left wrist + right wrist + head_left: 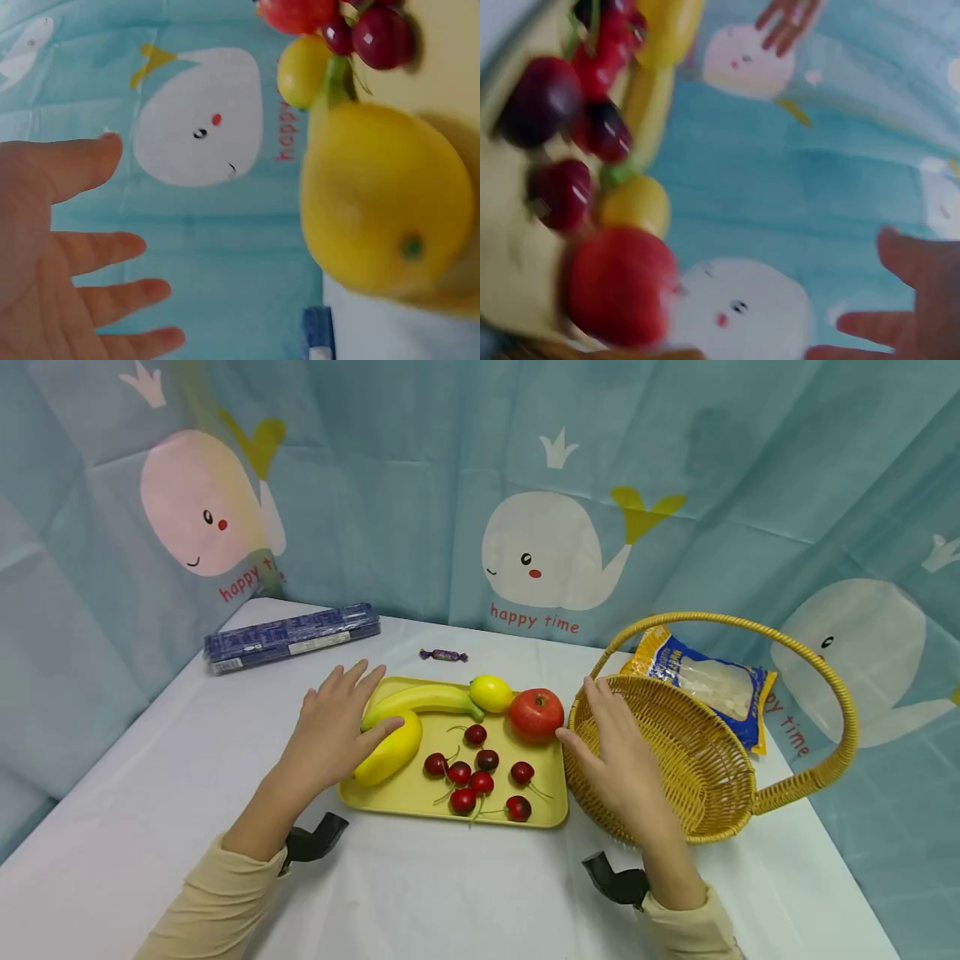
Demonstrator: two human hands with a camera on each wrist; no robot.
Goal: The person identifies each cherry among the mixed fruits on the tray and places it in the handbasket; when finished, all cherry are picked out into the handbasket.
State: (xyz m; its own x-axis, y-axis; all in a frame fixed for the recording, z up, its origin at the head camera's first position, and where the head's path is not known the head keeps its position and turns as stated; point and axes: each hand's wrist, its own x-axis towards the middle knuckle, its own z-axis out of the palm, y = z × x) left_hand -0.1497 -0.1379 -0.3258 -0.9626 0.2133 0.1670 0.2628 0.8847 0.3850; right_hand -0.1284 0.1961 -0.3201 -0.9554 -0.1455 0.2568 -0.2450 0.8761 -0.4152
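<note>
My left hand [328, 731] hovers over the left edge of a yellow tray [435, 807], fingers spread and holding nothing. Closest to it is a yellow mango-like fruit [392, 750], seen large in the left wrist view. A banana [427, 698], a lemon [491, 693] and a red apple [536, 716] lie along the tray's back. Several cherries [462, 801] with stems are scattered across its middle and right. Between tray and wicker basket [667, 727], my right hand [621, 760] is held above the basket's left side, fingers extended with nothing in them.
The basket's tall arched handle [840, 693] rises at the right. Behind it lies a blue and yellow packet [705, 677]. A long dark-blue wrapped box [292, 637] sits at the back left, and a purple wrapped candy [443, 655] behind the tray. A whale-print curtain [420, 527] hangs at the back.
</note>
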